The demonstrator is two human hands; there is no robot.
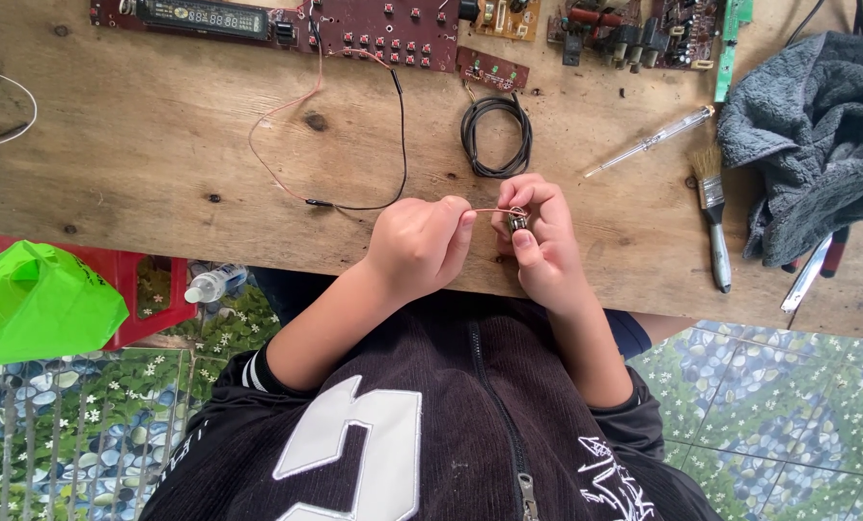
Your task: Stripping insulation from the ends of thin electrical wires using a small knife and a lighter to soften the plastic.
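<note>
I am pinching a thin red wire (485, 210) between thumb and forefinger of my left hand (417, 243); my right hand (538, 236) is closing its fingertips around a small metal part (517, 221), held just above the wooden table (161, 145) near its front edge. The wire is running off toward ten o'clock, paired with a black one. Both seem light and limp, likely fragile; I am gripping close to the part. A coiled black cable (495, 135) is lying at twelve o'clock.

A wooden table (161, 145) bears circuit boards (374, 29), a brush (713, 207) and a grey towel (818, 125).
</note>
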